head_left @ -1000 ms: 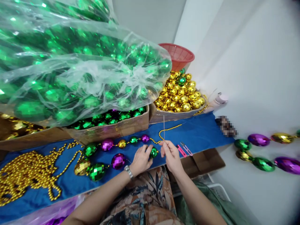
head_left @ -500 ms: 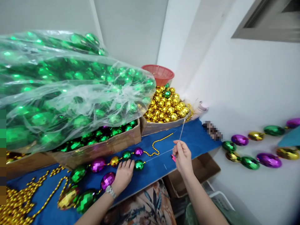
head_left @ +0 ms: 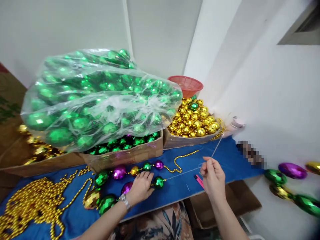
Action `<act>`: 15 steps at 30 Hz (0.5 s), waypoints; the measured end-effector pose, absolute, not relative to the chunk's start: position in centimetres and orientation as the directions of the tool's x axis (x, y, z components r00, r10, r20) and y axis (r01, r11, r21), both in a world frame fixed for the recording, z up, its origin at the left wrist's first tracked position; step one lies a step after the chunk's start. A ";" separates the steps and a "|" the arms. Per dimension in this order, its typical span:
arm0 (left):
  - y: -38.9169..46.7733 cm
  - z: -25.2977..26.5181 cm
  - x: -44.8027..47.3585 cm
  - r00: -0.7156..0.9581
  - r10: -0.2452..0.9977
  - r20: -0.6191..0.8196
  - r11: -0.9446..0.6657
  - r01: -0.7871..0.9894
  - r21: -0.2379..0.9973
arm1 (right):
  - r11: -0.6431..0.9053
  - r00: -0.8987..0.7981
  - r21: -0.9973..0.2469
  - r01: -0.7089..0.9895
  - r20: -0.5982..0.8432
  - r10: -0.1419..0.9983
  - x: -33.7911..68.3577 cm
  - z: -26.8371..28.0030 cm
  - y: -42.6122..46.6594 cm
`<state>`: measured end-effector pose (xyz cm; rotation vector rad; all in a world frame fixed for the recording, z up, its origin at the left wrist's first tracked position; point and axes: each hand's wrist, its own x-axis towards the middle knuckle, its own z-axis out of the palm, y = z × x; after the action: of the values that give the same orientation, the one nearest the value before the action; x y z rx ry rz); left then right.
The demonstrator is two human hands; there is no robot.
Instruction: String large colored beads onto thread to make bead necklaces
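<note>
A strand of faceted green, purple and gold beads lies looped on the blue cloth (head_left: 183,191). My left hand (head_left: 142,186) rests over it, fingers stretched out and lying on the strand, hiding some of the beads. Just beyond the fingertips is a green bead (head_left: 159,182) at the strand's end. From it a thin white string (head_left: 182,174) runs to my right hand (head_left: 212,173), whose fingers pinch it closed. A thin pale length rises above those fingers; whether it is string or a needle I cannot tell. Beside this hand lies a small pink tool (head_left: 199,181).
A clear bag of green balls (head_left: 100,100) leans over a cardboard box of green beads (head_left: 140,151). To its right stands a box of gold balls (head_left: 172,141) with a red basket (head_left: 187,83) behind. Gold bead chains (head_left: 32,203) pile at left. Another bead strand (head_left: 292,170) hangs right.
The view has swung left, so everything sits further right in the picture. Both hands keep about the same places over the strand and on the string.
</note>
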<state>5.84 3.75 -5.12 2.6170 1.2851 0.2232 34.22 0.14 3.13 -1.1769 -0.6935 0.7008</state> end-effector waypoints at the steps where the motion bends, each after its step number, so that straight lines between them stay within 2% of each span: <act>1: 4.3 -3.8 5.5 0.604 0.792 0.089 -0.598 0.737 0.316 | 0.219 0.586 -0.969 -0.113 0.113 0.803 33.9 2.8 0.0; 3: 6.0 -0.7 4.6 0.542 0.814 0.209 -0.577 0.714 0.395 | 0.192 0.553 -0.978 -0.076 0.119 0.825 33.2 2.1 -0.3; 5: 8.5 2.6 3.6 0.439 0.845 0.305 -0.530 0.767 0.362 | 0.169 0.515 -0.985 -0.036 0.127 0.848 32.6 1.2 -0.6; 7: 11.6 5.4 2.7 0.376 0.890 0.256 -0.437 0.865 0.248 | 0.148 0.469 -0.989 -0.010 0.126 0.874 31.9 0.7 -0.8; 9: 14.7 7.2 2.1 0.359 0.908 0.216 -0.400 0.896 0.192 | 0.136 0.429 -0.991 0.009 0.127 0.894 31.3 0.4 -1.0; 15: 20.4 8.0 0.8 0.395 0.916 0.068 -0.399 0.915 0.064 | 0.102 0.341 -0.991 0.088 0.126 0.932 30.3 0.5 -2.0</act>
<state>0.75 20.41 8.03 2.6104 1.7132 0.1434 30.32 -2.01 0.50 -1.3198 -1.0460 0.8306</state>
